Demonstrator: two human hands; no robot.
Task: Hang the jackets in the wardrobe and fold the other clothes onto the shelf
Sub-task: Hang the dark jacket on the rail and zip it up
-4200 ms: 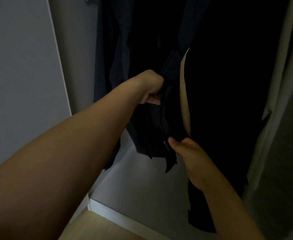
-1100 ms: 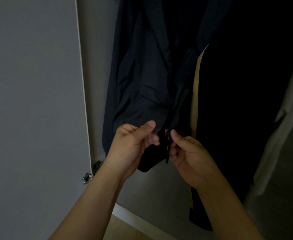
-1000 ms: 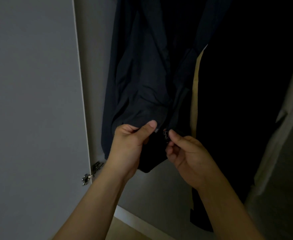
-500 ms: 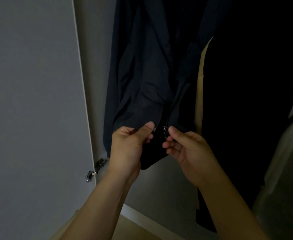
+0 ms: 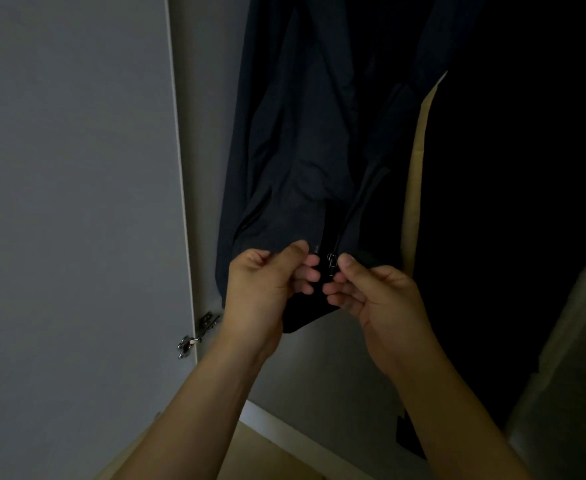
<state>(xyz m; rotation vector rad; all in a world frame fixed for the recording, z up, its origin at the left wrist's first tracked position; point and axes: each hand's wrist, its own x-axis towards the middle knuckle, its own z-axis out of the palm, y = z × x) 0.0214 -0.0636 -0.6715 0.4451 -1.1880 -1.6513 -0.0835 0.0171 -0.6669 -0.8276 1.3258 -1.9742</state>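
Left hand [image 5: 263,282] grips hem of hanging dark jacket [image 5: 298,140]; right hand [image 5: 371,292] pinches other front edge by zip slider [image 5: 330,263]. Wardrobe door [image 5: 77,202] at left.

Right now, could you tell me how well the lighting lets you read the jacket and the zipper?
Head view: dim overall; the jacket shows only faint folds; right of it the wardrobe goes black; the zipper glints between the left hand and right hand.
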